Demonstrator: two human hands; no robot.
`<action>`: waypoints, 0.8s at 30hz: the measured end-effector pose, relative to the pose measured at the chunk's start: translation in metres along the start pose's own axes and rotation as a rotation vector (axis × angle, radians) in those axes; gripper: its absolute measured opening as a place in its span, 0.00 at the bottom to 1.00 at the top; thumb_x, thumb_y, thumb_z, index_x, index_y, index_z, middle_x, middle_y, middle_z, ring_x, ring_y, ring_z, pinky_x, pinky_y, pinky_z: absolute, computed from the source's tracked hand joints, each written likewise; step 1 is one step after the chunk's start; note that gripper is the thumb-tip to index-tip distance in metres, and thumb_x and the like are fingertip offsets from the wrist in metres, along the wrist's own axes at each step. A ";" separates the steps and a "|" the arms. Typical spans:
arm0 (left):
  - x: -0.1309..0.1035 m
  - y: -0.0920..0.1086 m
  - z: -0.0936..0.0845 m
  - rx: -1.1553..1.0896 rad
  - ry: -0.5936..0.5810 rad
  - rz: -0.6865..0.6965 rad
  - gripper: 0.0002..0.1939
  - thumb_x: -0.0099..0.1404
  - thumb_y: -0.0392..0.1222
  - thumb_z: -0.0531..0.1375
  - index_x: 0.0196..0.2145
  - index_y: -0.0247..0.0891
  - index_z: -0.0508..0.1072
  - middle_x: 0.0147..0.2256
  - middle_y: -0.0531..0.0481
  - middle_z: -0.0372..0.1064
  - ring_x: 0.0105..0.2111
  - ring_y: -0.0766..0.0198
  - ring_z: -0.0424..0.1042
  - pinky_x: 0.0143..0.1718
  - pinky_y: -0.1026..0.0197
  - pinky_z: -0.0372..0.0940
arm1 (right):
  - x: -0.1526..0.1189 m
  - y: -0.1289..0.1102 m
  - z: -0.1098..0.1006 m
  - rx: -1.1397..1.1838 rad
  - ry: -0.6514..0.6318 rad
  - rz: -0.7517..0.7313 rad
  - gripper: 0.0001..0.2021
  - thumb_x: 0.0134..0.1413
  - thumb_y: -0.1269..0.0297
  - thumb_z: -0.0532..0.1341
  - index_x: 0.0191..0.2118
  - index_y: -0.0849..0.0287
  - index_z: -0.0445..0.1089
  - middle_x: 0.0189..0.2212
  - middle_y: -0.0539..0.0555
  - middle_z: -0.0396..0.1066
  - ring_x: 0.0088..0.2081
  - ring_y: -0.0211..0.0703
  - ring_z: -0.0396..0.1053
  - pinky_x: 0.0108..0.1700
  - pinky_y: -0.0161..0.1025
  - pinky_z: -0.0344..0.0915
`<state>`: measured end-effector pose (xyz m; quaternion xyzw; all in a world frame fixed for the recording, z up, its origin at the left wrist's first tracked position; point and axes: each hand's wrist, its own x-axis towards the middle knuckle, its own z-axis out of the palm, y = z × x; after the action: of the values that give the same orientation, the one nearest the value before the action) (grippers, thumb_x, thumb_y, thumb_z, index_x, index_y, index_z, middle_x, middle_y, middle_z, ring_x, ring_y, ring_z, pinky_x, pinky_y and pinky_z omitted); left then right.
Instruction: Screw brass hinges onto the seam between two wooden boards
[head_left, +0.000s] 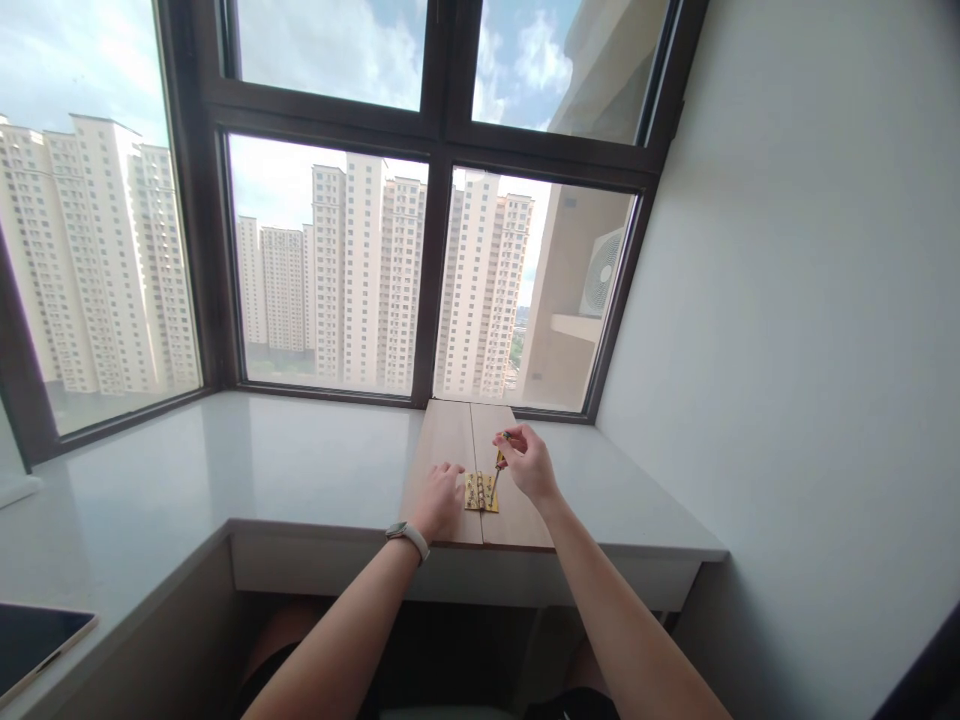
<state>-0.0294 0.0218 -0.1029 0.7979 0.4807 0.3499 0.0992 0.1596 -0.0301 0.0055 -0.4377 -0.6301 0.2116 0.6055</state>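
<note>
A gold-coloured hinge lies across the seam between two wooden boards, its knuckle along the joint. My right hand is closed around a screwdriver with a yellow and black handle. The shaft slants down, and its tip is at the hinge's right leaf; whether it sits in a screw is too small to tell. My left hand rests on the left board, fingers stretched out beside the hinge's left leaf. Under the right forearm and hand is the right board.
The boards lie on a white windowsill counter, their near ends by its front edge. A dark-screened tablet-like device sits at the lower left. Window frames rise behind, and a white wall stands at the right.
</note>
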 end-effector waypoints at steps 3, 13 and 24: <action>-0.005 -0.015 -0.011 0.139 -0.045 -0.036 0.22 0.71 0.44 0.54 0.59 0.37 0.72 0.57 0.37 0.69 0.58 0.45 0.64 0.61 0.49 0.55 | 0.001 0.000 -0.001 0.043 -0.020 0.015 0.25 0.54 0.38 0.67 0.42 0.55 0.70 0.41 0.58 0.77 0.42 0.54 0.79 0.30 0.43 0.80; -0.017 -0.020 -0.009 0.231 -0.073 -0.037 0.21 0.73 0.50 0.51 0.56 0.39 0.72 0.58 0.34 0.67 0.60 0.43 0.61 0.60 0.45 0.53 | 0.005 -0.004 0.003 0.066 -0.093 0.027 0.25 0.59 0.38 0.63 0.47 0.56 0.75 0.42 0.59 0.77 0.45 0.54 0.77 0.32 0.45 0.81; -0.020 -0.016 -0.013 0.206 -0.070 -0.039 0.22 0.74 0.52 0.50 0.57 0.39 0.72 0.59 0.35 0.67 0.61 0.43 0.60 0.60 0.45 0.53 | 0.003 -0.007 0.016 -0.004 -0.114 -0.008 0.25 0.54 0.37 0.66 0.44 0.54 0.71 0.34 0.55 0.77 0.39 0.51 0.78 0.27 0.41 0.79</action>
<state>-0.0547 0.0115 -0.1106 0.8060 0.5259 0.2687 0.0404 0.1425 -0.0266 0.0098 -0.4236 -0.6655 0.2328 0.5687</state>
